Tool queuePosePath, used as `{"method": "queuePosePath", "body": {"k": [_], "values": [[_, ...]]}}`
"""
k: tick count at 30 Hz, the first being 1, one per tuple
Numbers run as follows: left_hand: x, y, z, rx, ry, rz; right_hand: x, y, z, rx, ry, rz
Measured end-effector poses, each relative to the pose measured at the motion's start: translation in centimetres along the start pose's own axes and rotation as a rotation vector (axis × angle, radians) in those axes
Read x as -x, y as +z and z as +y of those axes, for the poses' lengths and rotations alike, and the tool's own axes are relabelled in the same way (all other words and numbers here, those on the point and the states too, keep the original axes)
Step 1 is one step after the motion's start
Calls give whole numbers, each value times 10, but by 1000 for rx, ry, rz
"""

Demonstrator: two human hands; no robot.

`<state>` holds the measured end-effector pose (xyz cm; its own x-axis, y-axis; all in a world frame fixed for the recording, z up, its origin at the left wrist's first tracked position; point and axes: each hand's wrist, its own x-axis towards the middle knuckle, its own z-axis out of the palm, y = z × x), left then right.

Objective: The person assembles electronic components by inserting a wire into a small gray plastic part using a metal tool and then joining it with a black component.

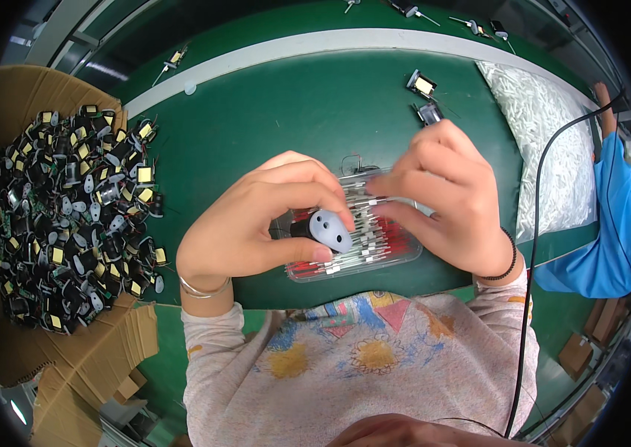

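My left hand (256, 216) is closed round a small black part with a rounded grey cap (330, 231) that has several dark holes in it. Thumb and fingertips grip the cap's sides. Under both hands lies a shallow clear plastic tray (308, 277), filled with thin red and white wire leads (364, 238) with small white ends. My right hand (449, 194) is over the tray's right side, its thumb and forefinger brought close together in a pinch. What sits between those fingertips is too small and blurred to make out.
A cardboard box (99, 350) at left is heaped with black parts (77, 216). At right lies a clear bag of white pieces (546, 141). Two loose parts (421, 83) lie beyond my right hand. A black cable (535, 223) hangs at right, near another person's blue garment (606, 231).
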<state>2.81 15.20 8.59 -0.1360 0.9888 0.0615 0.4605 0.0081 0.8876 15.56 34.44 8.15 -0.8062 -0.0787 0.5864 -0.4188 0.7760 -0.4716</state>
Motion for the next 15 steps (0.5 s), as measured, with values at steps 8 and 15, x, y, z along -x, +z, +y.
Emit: {"method": "queuePosePath", "body": {"k": [8, 15], "values": [[0, 7, 5, 117, 86, 112, -3, 0, 13, -583, 36, -26], [-9, 31, 12, 83, 31, 458, 10, -13, 5, -603, 134, 309]]}}
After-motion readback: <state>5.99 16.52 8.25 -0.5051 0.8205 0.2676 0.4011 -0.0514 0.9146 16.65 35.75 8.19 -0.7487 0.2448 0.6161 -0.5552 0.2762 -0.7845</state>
